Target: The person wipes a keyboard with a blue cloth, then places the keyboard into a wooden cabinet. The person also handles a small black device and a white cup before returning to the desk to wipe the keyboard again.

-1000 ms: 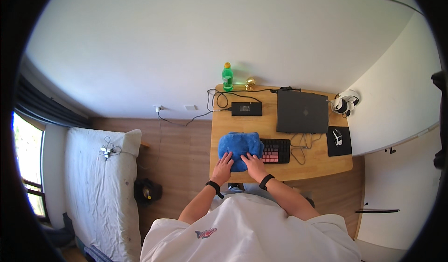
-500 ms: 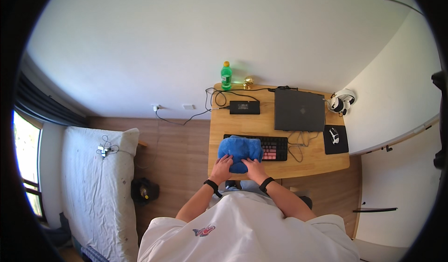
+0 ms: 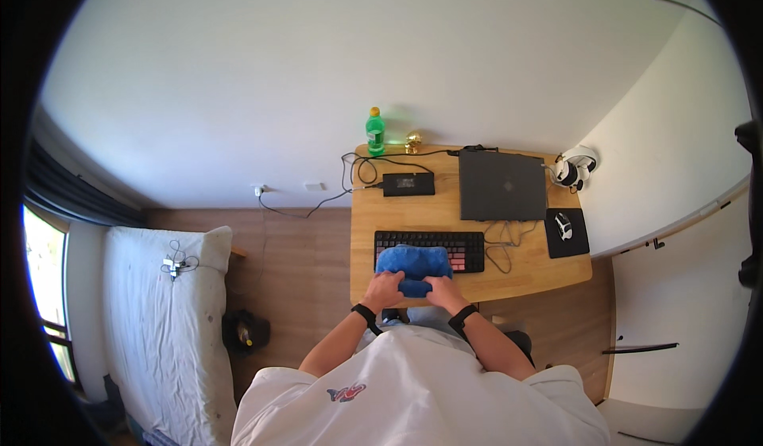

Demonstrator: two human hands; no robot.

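Note:
A folded blue cloth [image 3: 413,259], soft and fluffy like a towel, lies over the near part of a black keyboard [image 3: 469,251] at the table's front edge. At the cloth's near left side, my left hand [image 3: 384,289] is closed on it with the fingers curled in. My right hand [image 3: 445,291] grips its near right side the same way. A fold of the cloth shows between the two hands. Several pink keys stick out to the right of the cloth.
On the wooden table [image 3: 366,216] are a closed dark laptop [image 3: 502,186], a black power adapter [image 3: 408,184], a green bottle [image 3: 375,132], a small gold ornament [image 3: 413,142], white headphones [image 3: 576,166] and a mouse [image 3: 563,226] on a black pad. A bed [image 3: 163,327] stands at the left.
My fingers, which lay spread on the cloth, are now curled round its near edge. The cloth sits nearer to me, and more of the keyboard shows behind it.

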